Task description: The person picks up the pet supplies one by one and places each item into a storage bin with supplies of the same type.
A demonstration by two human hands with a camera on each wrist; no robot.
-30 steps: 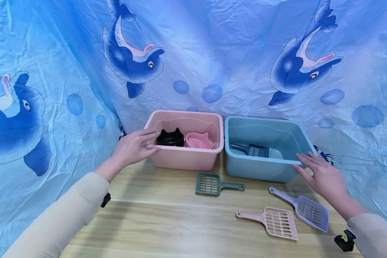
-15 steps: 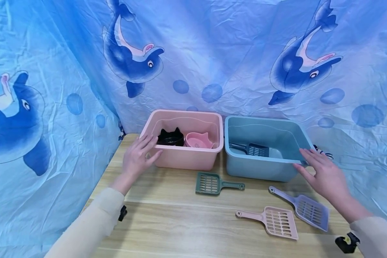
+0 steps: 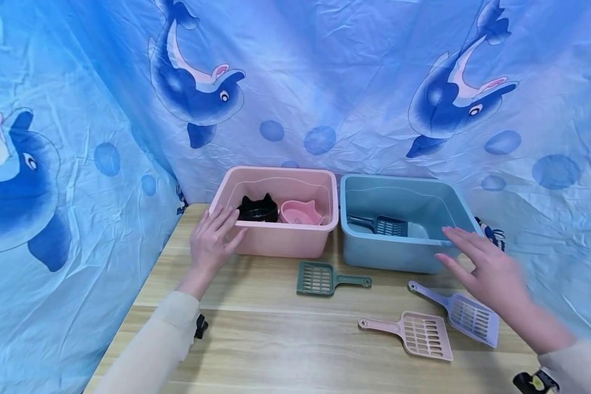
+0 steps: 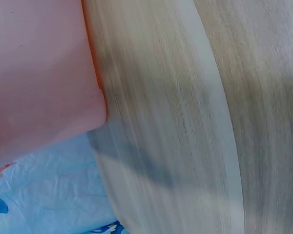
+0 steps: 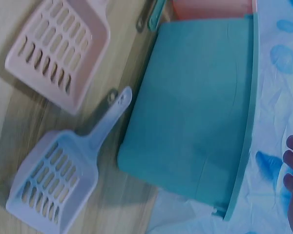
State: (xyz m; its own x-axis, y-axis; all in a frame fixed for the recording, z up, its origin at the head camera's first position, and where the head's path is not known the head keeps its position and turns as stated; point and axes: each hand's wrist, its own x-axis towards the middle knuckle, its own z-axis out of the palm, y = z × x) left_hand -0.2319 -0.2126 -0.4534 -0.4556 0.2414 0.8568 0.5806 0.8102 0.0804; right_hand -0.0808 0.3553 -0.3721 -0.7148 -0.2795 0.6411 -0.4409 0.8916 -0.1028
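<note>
My left hand (image 3: pixel 212 239) is at the front left corner of a pink bin (image 3: pixel 280 242), fingers extended at its rim. Inside that bin sit a black cat-eared bowl (image 3: pixel 259 210) and a pink cat-eared bowl (image 3: pixel 300 214). Beside it stands a blue bin (image 3: pixel 394 255) with a dark blue litter scoop (image 3: pixel 391 226) lying in it. Over the blue bin's front right corner is my right hand (image 3: pixel 490 271), its fingers straight and holding nothing. In the right wrist view its fingertips (image 5: pixel 292 158) appear apart from the bin.
A green litter scoop (image 3: pixel 352 280) lies before the bins on the wooden table (image 3: pixel 276 339). Further right lie a pink scoop (image 3: pixel 381 325) and a purple scoop (image 3: pixel 428 294), the latter near my right forearm. A blue dolphin-print curtain (image 3: pixel 285 65) hangs behind and at the left.
My left hand has shifted inward at the pink bin's corner, with the forearm swinging right. My right hand has drifted slightly left and off the blue bin's rim. The view has turned slightly.
</note>
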